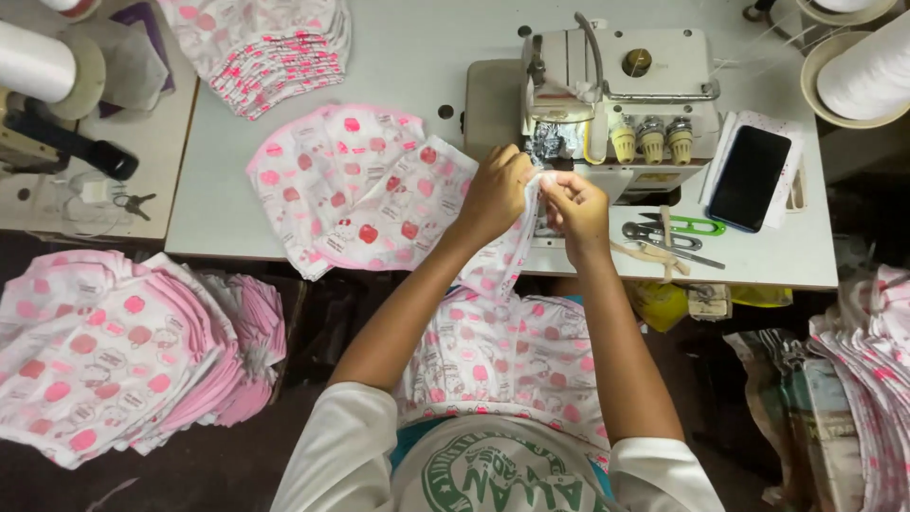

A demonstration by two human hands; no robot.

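- I see the white table (pixel 379 57) filling the upper frame; its near edge runs just under both wrists, and bare tabletop lies between the machine and the cloth at the far left.
- On my left, off the table's edge, a big heap of pink-printed cut pieces (pixel 114 351) sits low, well apart from my arms.
- The pink-printed fabric piece (pixel 493 351) I work on drapes from my lap up over the table edge to the machine, its top edge gathered between my hands.
- A looser spread of matching cloth (pixel 360 190) lies on the table, touching my left forearm side.
- The overlock sewing machine (pixel 616 85) stands just beyond my hands, its front edge very near my knuckles, so there is little room forward.
- A second fanned stack (pixel 270 52) rests at the far edge of the table.
- A dark phone (pixel 749 175) lies right of the machine.
- My left hand (pixel 498 194) is curled, fingers pressed together on the fabric's top edge.
- My right hand (pixel 576 204) pinches that same edge between thumb and fingertips, almost touching the left.
- Scissors (pixel 664 235) lie just right of my right hand, near the table's front edge.
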